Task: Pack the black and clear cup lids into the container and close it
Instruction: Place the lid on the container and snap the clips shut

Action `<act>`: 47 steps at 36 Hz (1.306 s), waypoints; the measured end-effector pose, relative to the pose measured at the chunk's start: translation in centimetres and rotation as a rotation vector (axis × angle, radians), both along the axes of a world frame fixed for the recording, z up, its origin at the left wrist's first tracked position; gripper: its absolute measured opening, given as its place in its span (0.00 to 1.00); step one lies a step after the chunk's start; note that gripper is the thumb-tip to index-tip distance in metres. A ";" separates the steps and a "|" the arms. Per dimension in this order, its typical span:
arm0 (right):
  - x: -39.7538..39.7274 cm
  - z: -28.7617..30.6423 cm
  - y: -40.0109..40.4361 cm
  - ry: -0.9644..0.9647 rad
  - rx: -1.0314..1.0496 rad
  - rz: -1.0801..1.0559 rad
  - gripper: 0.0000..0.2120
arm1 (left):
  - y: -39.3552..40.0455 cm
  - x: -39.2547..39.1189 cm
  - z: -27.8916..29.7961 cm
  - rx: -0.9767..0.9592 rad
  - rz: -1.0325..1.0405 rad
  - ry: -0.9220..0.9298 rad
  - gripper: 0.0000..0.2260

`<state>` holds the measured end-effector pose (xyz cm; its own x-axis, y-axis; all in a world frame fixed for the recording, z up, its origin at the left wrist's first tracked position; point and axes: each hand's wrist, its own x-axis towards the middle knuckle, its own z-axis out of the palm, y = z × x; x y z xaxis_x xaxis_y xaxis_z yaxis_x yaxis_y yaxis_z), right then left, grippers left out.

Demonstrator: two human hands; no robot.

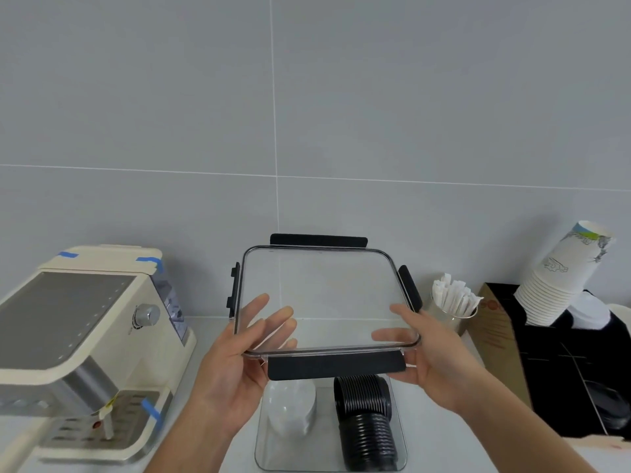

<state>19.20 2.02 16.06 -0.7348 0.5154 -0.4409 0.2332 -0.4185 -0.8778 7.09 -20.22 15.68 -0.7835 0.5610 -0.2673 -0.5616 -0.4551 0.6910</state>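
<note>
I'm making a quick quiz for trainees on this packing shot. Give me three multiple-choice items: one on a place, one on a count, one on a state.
1. Where do the black lids lie in the container?
A. right side B. left side C. outside it

2. How many black latches show on the container lid?
A. two B. four C. six

3. The container is:
A. latched shut B. open C. upside down

Answers: 1 A, clear lids lie left of them. 2 B, one per edge. 3 B, left hand and right hand hold its lid above it.
</note>
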 end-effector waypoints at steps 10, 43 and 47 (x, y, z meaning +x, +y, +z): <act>0.0 -1.2 -1.0 -0.048 0.013 -0.107 0.14 | -0.2 0.1 -2.3 -0.044 -0.038 -0.032 0.17; 4.6 -12.4 -0.9 -0.400 0.484 -0.162 0.05 | -0.2 0.3 -12.1 -0.882 0.092 0.259 0.05; 4.9 -13.3 -0.8 -0.434 0.472 -0.147 0.08 | -0.4 0.0 -13.3 -0.990 0.048 0.301 0.08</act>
<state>24.13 1.25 2.73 -0.4483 0.8073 -0.3836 0.5776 -0.0659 -0.8137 7.06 -20.64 2.42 -0.9098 0.1632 -0.3815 -0.3002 0.3758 0.8767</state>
